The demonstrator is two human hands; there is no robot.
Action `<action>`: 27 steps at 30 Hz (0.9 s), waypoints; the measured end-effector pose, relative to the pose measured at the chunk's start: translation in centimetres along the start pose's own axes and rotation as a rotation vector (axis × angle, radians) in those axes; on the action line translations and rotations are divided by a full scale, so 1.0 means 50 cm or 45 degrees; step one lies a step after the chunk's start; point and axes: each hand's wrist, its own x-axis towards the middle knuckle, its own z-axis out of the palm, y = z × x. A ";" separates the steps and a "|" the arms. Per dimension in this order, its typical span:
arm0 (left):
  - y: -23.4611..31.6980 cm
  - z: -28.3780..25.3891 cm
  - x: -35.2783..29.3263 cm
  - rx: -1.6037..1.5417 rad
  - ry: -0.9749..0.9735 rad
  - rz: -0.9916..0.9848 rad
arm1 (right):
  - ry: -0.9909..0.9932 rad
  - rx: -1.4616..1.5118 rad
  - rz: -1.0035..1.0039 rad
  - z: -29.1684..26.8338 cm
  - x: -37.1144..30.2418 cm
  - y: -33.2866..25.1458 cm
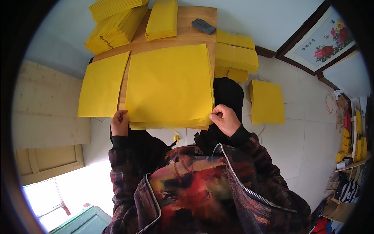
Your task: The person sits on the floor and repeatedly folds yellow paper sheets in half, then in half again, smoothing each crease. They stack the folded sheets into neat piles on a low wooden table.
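Note:
A large yellow paper sheet [169, 84] lies over other yellow sheets on a wooden table [187, 19], its near edge reaching to the table's front. At its near left corner, my left hand [120, 123] is closed in a pinch on the sheet. My right hand [226, 120] pinches the near right corner between thumb and curled fingers. Sheet edges beneath show along the right and near sides. To the left rests a narrower yellow stack [103, 85], partly over the table's edge. A dark grey block or folded cloth [203, 26] sits at the far right of the table.
Thick bundles of folded yellow paper [115, 31] and a smaller yellow stack [161, 19] stand at the back. Tied yellow bundles [236, 54] are piled right of the table; another yellow stack [267, 101] is on the tiled floor. A framed flower picture [325, 43] leans at right.

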 end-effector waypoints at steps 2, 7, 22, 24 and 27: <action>-0.001 0.000 0.000 -0.020 -0.006 0.008 | -0.062 -0.009 0.002 -0.005 0.001 0.004; 0.000 -0.005 0.001 -0.006 -0.033 -0.048 | -0.106 0.242 0.113 -0.001 0.006 0.009; 0.011 -0.006 -0.003 -0.088 -0.065 -0.079 | -0.154 0.322 0.198 -0.012 0.011 0.007; 0.008 -0.005 -0.003 -0.099 -0.063 -0.077 | -0.146 0.399 0.236 -0.012 0.011 0.009; 0.003 -0.004 -0.002 -0.114 -0.064 -0.080 | -0.107 0.367 0.245 -0.011 0.011 0.008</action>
